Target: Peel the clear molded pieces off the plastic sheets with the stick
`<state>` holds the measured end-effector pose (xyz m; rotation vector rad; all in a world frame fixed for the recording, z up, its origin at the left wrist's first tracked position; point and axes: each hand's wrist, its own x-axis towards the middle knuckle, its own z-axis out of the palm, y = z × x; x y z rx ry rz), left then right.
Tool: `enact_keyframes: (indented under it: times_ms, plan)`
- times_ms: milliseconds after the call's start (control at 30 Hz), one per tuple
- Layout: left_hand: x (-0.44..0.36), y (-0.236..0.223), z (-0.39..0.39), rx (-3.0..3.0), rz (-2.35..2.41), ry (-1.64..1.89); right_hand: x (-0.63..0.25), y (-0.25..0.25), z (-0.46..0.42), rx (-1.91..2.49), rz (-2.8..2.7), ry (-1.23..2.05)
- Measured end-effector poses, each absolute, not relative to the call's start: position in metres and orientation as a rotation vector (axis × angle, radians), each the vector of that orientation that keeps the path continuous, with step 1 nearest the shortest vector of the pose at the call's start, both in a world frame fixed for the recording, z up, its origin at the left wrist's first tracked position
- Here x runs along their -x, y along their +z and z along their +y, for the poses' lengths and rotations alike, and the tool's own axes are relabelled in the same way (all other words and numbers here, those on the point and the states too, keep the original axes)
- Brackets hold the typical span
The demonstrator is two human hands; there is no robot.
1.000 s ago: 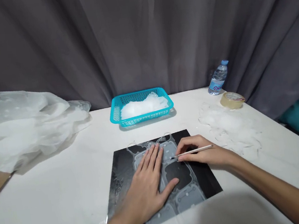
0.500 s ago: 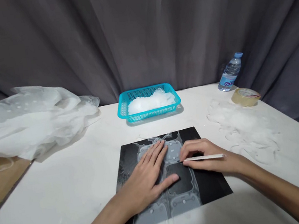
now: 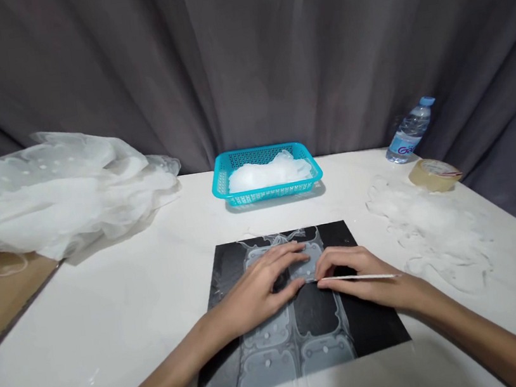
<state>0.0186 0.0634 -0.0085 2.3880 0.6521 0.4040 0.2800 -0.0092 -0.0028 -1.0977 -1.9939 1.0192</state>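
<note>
A translucent patterned sheet [image 3: 270, 366], with pale rounded panels and small white dots, lies on a black mat [image 3: 372, 325]. One panel in the sheet's middle shows plain black. My left hand [image 3: 263, 282] rests on the sheet with its fingers apart, thumb tip close to the edge between a pale panel and the black one. Just right of it, my right hand [image 3: 352, 270] is closed around a slim white pen-like tool [image 3: 368, 276]. The tool's working tip is at the sheet between my hands, too small to make out.
A turquoise basket [image 3: 270, 194] holding white sheer material [image 3: 269, 174] stands at the back. Crumpled white sheer fabric [image 3: 71, 200] lies left over brown cardboard [image 3: 9, 302]. To the right are a water bottle [image 3: 410, 133], a tape roll [image 3: 435, 175] and thin white scraps [image 3: 434, 213].
My left hand has lifted its flat fingers, and its thumb has moved up toward my right hand. The white tool has turned slightly in my right hand. The view has shifted a little.
</note>
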Motion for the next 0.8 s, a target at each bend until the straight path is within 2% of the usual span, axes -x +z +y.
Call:
enact_keyframes:
  times_ms: [367,800]
  plan:
    - [-0.021,-0.003,0.061,-2.431,0.663,0.362,-0.278,0.002,-0.015,0.995,-2.2,0.817]
    - [-0.023,-0.005,0.063,-2.417,0.643,0.362,-0.28,-0.003,-0.014,1.015,-2.155,0.862]
